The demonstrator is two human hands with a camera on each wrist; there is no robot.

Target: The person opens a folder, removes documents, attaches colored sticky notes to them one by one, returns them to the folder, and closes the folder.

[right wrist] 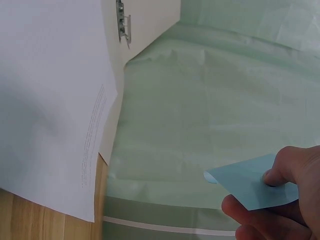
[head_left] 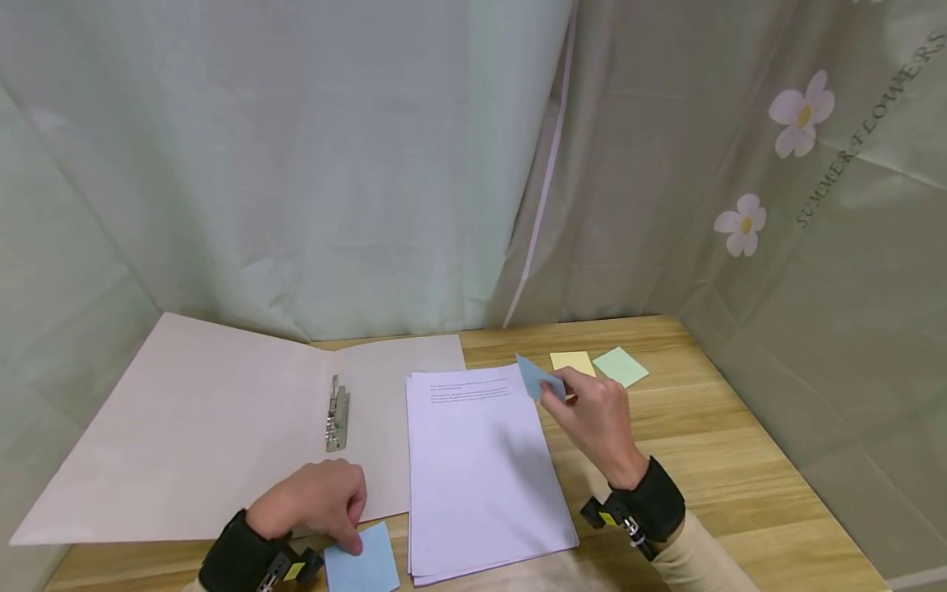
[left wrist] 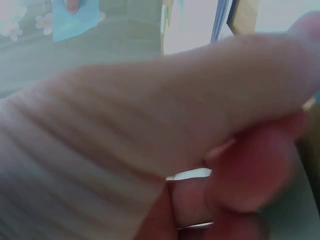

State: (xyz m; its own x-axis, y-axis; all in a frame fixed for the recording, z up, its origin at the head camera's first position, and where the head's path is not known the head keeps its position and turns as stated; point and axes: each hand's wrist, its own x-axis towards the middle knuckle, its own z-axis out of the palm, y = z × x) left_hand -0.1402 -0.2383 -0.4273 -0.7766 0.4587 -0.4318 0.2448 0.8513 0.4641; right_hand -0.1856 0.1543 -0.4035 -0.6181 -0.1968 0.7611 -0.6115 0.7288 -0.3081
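In the head view my right hand (head_left: pixel 595 411) pinches a blue sticky note (head_left: pixel 534 380) by its edge, above the top right corner of a stack of printed paper (head_left: pixel 481 477). The right wrist view shows the thumb on the note (right wrist: pixel 255 182) and fingers beneath it; one corner curls. At the lower left my left hand (head_left: pixel 321 501) has curled fingers, its thumb on the corner of a blue sticky note pad (head_left: pixel 373 563). In the left wrist view the thumb hides most of the pad.
An open white folder (head_left: pixel 200 444) with a metal clip (head_left: pixel 337 418) lies left of the paper, partly under it. Yellow sticky notes (head_left: pixel 573 360) and green sticky notes (head_left: pixel 621 367) lie on the wooden table (head_left: pixel 710 460) at the back right. Curtains (head_left: pixel 355 164) surround the table.
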